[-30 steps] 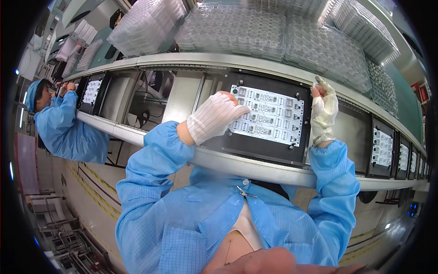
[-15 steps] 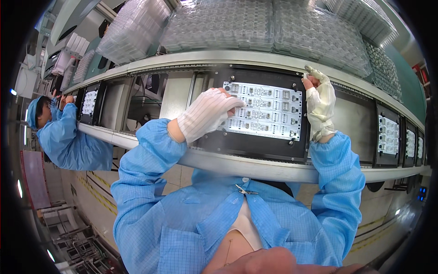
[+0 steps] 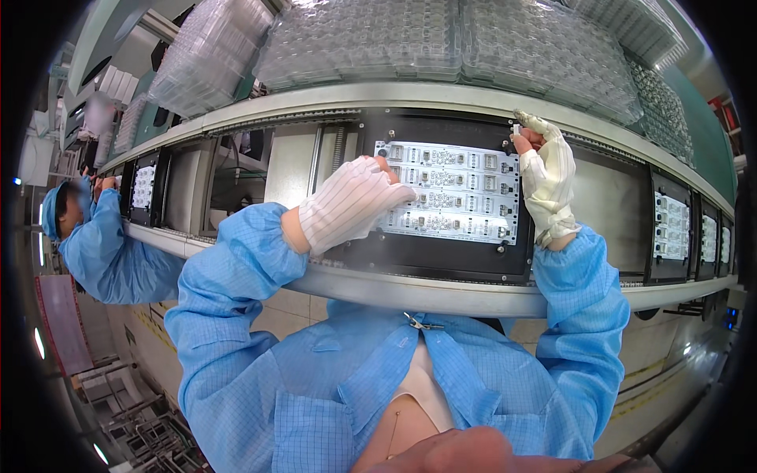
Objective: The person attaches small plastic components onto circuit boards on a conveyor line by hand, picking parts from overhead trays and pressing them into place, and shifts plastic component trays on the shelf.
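A white circuit board panel (image 3: pixel 453 225) with several rows of small parts lies in a black carrier frame (image 3: pixel 441 262) in front of me. My left hand (image 3: pixel 347 201), in a striped white glove with bare fingertips, is over the panel's left side. Its fingers are curled together near the middle rows; whatever they may hold is hidden. Beside the carrier's far right corner is my right hand (image 3: pixel 548 173), in a stained white glove. Its thumb and fingers pinch a small white piece (image 3: pixel 517 131), too small to name.
The carrier sits on a conveyor with metal rails (image 3: pixel 394 284). More loaded carriers (image 3: pixel 670 229) stand to the right. Stacks of clear plastic trays (image 3: pixel 359 43) line the far side. At the far left, a co-worker in blue (image 3: pixel 118 244) works at another carrier (image 3: pixel 143 189).
The whole view has shifted slightly. My left fingertips have moved a little nearer to me over the panel. My right hand stays by the carrier's corner, with the white piece showing more clearly.
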{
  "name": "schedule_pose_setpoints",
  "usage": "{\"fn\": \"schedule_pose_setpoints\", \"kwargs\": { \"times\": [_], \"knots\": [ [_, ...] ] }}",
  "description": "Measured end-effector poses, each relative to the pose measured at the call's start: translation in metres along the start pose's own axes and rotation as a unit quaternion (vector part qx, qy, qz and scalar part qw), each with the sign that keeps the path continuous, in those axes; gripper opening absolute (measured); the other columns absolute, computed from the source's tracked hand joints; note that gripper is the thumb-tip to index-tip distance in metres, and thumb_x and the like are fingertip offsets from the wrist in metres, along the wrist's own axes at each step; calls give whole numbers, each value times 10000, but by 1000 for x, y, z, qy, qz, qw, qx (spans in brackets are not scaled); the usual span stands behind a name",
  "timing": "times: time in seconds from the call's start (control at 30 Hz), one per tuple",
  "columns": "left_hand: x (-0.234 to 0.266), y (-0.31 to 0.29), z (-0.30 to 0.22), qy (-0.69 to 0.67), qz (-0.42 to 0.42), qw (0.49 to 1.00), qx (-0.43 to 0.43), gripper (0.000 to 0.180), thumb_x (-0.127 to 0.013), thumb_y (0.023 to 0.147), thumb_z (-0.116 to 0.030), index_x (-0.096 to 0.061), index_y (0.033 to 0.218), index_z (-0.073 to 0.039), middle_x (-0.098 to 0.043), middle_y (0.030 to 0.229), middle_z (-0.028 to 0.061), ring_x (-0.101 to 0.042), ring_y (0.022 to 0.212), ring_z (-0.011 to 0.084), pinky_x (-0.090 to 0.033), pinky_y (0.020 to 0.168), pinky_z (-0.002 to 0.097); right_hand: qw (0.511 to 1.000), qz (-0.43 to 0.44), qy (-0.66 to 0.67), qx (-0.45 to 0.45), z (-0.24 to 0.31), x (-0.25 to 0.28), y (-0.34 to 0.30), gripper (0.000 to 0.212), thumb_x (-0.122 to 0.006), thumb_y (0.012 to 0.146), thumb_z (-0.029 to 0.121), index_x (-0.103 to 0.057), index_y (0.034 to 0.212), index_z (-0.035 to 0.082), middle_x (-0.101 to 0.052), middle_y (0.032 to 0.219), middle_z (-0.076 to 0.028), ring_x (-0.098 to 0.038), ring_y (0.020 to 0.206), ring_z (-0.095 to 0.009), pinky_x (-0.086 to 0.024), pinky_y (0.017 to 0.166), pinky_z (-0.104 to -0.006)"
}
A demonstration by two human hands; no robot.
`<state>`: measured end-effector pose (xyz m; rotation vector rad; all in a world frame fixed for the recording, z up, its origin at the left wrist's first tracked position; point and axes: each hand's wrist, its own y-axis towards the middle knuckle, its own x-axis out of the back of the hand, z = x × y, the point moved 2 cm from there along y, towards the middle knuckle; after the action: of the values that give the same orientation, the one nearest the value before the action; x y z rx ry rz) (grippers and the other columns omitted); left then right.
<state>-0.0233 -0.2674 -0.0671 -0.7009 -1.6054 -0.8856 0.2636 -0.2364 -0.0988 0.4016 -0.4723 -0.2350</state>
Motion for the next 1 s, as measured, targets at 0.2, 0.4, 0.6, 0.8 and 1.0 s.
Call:
{"fn": "schedule_pose_setpoints", "kwargs": {
  "times": [0.2,0.4,0.6,0.8,1.0],
  "knots": [
    [-11,-10,0,-17,-58,998,0,300,-708,774,-94,-666,1068,-138,-630,873,50,-608,869,253,-488,780,376,999,16,-34,35,14,11,-7,393,-706,878,98,-638,1260,36,-678,905,-63,-611,784,-113,-510,736,-265],
    [2,-11,18,-107,-169,978,51,369,-776,750,-96,-670,1103,-103,-682,956,89,-631,865,280,-510,763,390,979,185,-82,-24,42,21,-44,610,-669,772,-56,-596,1356,101,-660,831,-42,-553,696,-141,-492,714,-306],
    [6,-6,32,-145,-266,951,62,323,-726,781,-3,-685,1092,-80,-683,973,91,-645,887,275,-537,774,384,946,249,-176,111,50,19,-53,599,-630,736,-88,-609,1304,103,-638,842,-78,-614,792,-283,-504,764,-386],
    [2,-17,35,-146,-243,957,65,335,-720,780,4,-678,1102,-81,-684,987,96,-648,886,281,-540,771,390,926,273,-210,153,56,19,-49,574,-630,741,-82,-603,1289,85,-626,844,-73,-604,797,-275,-476,776,-392],
    [3,-18,32,-167,-229,958,52,308,-702,807,7,-685,1102,-81,-675,965,102,-646,871,286,-531,759,383,907,304,-233,178,54,20,-48,547,-610,740,-105,-609,1256,74,-614,840,-72,-603,797,-276,-463,762,-390]
  ]
}}
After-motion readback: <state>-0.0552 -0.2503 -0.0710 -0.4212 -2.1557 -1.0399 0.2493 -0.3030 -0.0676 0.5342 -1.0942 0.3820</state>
